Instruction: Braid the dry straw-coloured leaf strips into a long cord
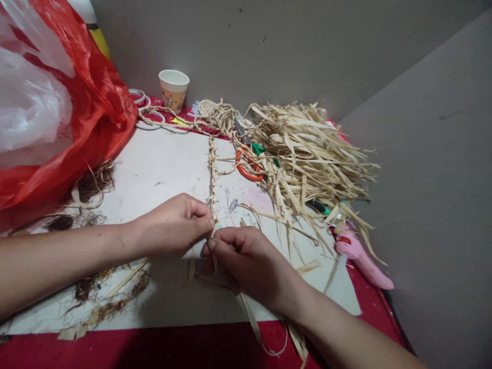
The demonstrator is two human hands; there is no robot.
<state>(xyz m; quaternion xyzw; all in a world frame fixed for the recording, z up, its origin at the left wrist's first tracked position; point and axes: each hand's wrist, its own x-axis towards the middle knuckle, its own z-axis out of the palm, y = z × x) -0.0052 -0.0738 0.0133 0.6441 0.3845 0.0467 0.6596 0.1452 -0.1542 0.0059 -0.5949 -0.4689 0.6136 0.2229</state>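
Observation:
A thin braid of pale dried husk strips point(211, 171) runs from the back of the white board toward me. My left hand point(180, 221) pinches its near end between thumb and forefinger. Just to the right and slightly closer, my right hand point(246, 256) is closed on the loose husk strips where they leave the braid. The fingertips of both hands nearly meet. Loose strip ends point(251, 318) hang below my right hand over the near edge of the board. Part of the braid's end is hidden by my fingers.
A big bundle of dried husk strips point(315, 148) lies at the right, with orange-handled scissors point(249, 177) beside it. A pink glue gun point(361, 259) rests on the red cloth point(369, 297). A paper cup point(173, 95), white rings point(150, 120) and a red plastic bag point(103, 102) are at the back left.

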